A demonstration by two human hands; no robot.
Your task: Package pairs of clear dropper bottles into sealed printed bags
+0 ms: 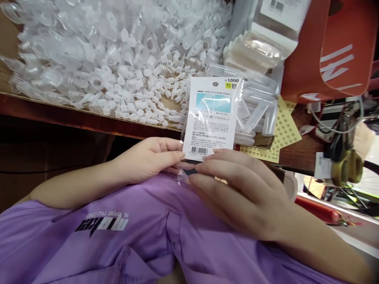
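A clear plastic packet with a white printed card (211,126) inside is held in front of me, its lower part just above the purple garment on my lap. The card bears a barcode, small text and a blue picture. My left hand (160,156) grips the packet's lower left edge, thumb on top. Across the packet's lower right lies my right hand (242,189), fingers bent together at the bottom end of the plastic. What sits in the packet below the card is mostly hidden by my fingers.
A cardboard tray (130,120) holds many clear bottles and small white nozzles (142,106). Translucent tubes (256,116) lie right of the packet. Stacked clear bags (251,47), a red bin (308,51), yellow dotted sheets (284,130), scissors (346,167) and a red-handled tool (318,211) are at the right.
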